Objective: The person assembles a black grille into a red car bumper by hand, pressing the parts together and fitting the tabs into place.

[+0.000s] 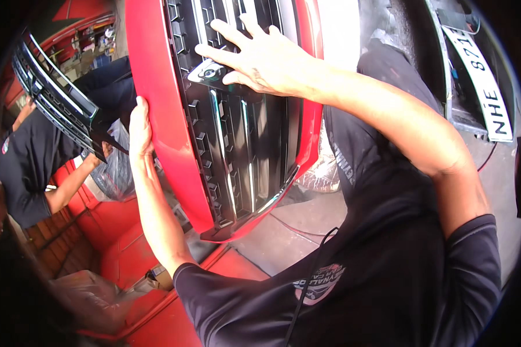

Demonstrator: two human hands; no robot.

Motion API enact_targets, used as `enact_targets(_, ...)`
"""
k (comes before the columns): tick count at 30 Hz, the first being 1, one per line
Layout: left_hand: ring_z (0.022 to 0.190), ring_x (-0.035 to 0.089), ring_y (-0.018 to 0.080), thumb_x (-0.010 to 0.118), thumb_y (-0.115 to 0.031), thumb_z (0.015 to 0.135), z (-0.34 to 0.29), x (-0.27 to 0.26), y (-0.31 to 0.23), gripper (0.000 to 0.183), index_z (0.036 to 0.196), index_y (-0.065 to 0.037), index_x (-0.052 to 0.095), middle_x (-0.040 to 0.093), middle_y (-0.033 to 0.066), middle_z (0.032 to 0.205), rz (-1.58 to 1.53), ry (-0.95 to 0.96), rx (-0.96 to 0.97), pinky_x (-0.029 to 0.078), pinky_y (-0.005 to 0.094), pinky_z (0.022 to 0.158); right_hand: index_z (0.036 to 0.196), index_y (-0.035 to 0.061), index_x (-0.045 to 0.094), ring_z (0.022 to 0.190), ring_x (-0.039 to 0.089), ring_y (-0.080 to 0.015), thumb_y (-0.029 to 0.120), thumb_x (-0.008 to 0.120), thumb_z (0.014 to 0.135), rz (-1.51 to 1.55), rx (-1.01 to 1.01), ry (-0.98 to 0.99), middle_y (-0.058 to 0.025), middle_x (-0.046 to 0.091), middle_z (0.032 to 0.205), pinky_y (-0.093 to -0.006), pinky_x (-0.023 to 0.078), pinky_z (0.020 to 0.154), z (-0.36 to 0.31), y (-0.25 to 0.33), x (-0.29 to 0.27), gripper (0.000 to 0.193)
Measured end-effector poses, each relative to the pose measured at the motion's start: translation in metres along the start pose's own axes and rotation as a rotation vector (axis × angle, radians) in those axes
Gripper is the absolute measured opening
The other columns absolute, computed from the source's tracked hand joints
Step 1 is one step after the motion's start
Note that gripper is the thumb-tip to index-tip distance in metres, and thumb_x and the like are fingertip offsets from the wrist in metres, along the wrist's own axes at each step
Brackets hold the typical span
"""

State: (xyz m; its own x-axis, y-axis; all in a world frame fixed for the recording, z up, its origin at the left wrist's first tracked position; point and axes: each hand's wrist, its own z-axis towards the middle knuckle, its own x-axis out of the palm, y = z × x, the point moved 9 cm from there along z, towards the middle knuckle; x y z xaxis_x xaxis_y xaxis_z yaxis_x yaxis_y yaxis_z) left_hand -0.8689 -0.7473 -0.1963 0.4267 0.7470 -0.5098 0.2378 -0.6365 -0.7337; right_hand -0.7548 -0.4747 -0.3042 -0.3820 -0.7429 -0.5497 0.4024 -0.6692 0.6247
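A red car front panel point(165, 115) with a black, chrome-striped grille point(231, 150) set in it stands on end before me. My left hand point(140, 127) holds the panel's left edge, with the thumb in sight and most of the fingers hidden behind it. Across the upper grille my right hand point(260, 61) lies with its fingers spread apart. Beside its thumb and palm is a chrome badge point(208, 72), partly covered by the hand. Whether the right palm presses on the grille I cannot tell.
At the left a co-worker in a dark shirt point(32, 156) holds another black grille with chrome strips point(58, 98). A clear plastic bag point(114, 173) hangs near them. Red surfaces point(121, 254) lie at the lower left. A white licence plate point(480, 81) sits at the upper right.
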Motion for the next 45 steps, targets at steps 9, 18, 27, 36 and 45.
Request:
enact_targets(9,0.089,0.071,0.0138,0.049,-0.055,0.109,-0.006,-0.006,-0.006,0.061,0.122,0.001,0.07,0.075,0.0067,0.107,0.025,-0.072,-0.013,0.058,0.0309,0.081,0.164,0.0277,0.035,0.146,0.038,-0.0571,0.05,0.062,0.101,-0.016,0.027,0.071,-0.0237,0.029,0.168,-0.0724,0.052,0.094,0.006,0.009,-0.008,0.072)
enact_targets(18,0.09,0.073,0.0143,0.045,-0.052,0.112,-0.006,0.007,-0.008,0.06,0.12,0.001,0.072,0.077,0.0077,0.105,0.085,-0.121,-0.059,0.059,0.0295,0.083,0.163,0.027,0.037,0.138,0.047,-0.0494,0.046,0.064,0.1,-0.099,0.008,0.06,-0.02,0.036,0.164,-0.0611,0.052,0.098,0.005,0.007,-0.005,0.071)
enact_targets(27,0.103,0.072,0.0159,0.045,-0.05,0.112,-0.006,0.008,-0.013,0.059,0.132,0.002,0.066,0.075,0.0093,0.118,0.053,-0.09,-0.061,0.057,0.032,0.093,0.163,0.0287,0.039,0.148,0.039,-0.0454,0.043,0.063,0.102,-0.276,-0.083,-0.031,-0.0184,0.036,0.165,-0.0644,0.039,0.111,0.008,0.023,-0.013,0.067)
enact_targets(36,0.105,0.072,0.0158,0.044,-0.049,0.113,-0.001,-0.005,0.002,0.058,0.136,0.0,0.063,0.074,0.0098,0.121,-0.019,-0.107,-0.071,0.058,0.0322,0.094,0.16,0.0252,0.043,0.152,0.028,-0.0555,0.06,0.068,0.093,0.018,-0.367,-0.004,-0.0213,0.026,0.171,-0.072,0.036,0.111,0.003,0.033,-0.017,0.08)
enact_targets(45,0.107,0.072,0.0163,0.044,-0.05,0.112,-0.003,0.005,-0.002,0.059,0.137,0.0,0.063,0.074,0.0096,0.122,-0.059,-0.076,-0.097,0.058,0.0327,0.095,0.159,0.0284,0.045,0.151,0.028,-0.0578,0.047,0.064,0.097,0.031,-0.272,-0.059,-0.024,0.028,0.169,-0.0794,0.032,0.109,0.004,0.036,-0.011,0.067)
